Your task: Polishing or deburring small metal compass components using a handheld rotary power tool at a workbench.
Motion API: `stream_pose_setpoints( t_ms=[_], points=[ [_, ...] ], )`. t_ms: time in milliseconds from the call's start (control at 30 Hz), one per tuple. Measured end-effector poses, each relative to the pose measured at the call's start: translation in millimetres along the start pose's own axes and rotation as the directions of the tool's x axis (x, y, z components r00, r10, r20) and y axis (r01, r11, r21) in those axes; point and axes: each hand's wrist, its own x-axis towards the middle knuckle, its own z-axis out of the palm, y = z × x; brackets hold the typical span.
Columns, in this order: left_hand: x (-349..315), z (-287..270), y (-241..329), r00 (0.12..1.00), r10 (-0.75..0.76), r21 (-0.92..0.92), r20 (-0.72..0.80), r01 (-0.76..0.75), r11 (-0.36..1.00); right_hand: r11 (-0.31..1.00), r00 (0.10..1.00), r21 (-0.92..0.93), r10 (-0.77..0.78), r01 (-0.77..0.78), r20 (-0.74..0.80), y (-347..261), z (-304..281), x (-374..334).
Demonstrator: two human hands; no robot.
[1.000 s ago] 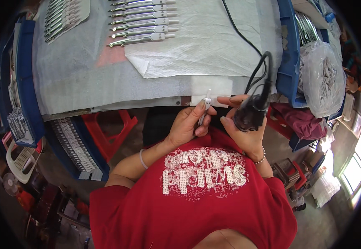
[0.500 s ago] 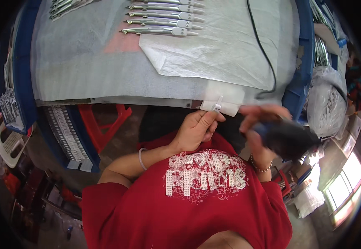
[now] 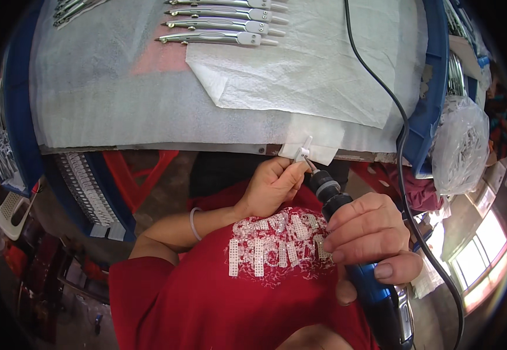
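Note:
My left hand [image 3: 275,185] pinches a drawing compass at the table's front edge; its white head [image 3: 302,153] rests on a small white pad [image 3: 323,153], and its legs are hidden in my fingers. My right hand [image 3: 373,236] is wrapped round a blue and black electric screwdriver [image 3: 336,201], tilted up toward the left. The bit meets the compass head at a small screw; whether it sits in the screw I cannot tell. Farther back on the table lies a row of several silver compasses [image 3: 218,38] with white heads pointing right.
A white cloth [image 3: 300,81] with a folded corner covers part of the table. The screwdriver's black cord [image 3: 405,134] runs across the right side. Blue bins [image 3: 431,87] with metal parts flank the table. A clear bag [image 3: 460,146] hangs at right; a red stool [image 3: 139,175] stands below.
My right hand has turned the screwdriver, blurred before, and brought its bit up to the compass head. The cord swung nearer. My left hand still holds the compass at the pad.

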Motion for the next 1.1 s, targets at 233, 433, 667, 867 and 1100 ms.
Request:
stream_pose_setpoints(
  t_ms=[233,433,667,867,1100],
  points=[
    [0.8,-4.1,-0.5,0.999,-0.023,-0.01,0.036,0.023,1.0,1.0,1.0,-0.003,-0.015,0.015,-0.006,7.1,4.1,3.6],
    [1.2,-5.1,-4.1,0.999,0.017,-0.005,0.039,-0.017,1.0,0.998,1.0,-0.058,0.0,0.0,0.0,5.4,10.7,6.0],
    [1.3,-7.7,-7.0,0.998,0.035,0.005,0.052,-0.035,0.999,0.998,0.999,-0.06,0.025,-0.022,0.043,6.4,12.0,8.1],
    [1.2,-5.7,-5.9,0.997,0.08,0.075,0.022,-0.081,0.994,0.998,0.999,-0.046,0.043,-0.043,-0.001,10.0,16.5,9.0],
    [0.9,-7.3,-7.2,0.992,0.123,0.182,0.007,-0.122,0.976,0.999,0.998,-0.011,0.05,-0.05,0.044,15.7,16.3,15.5]
  ],
)
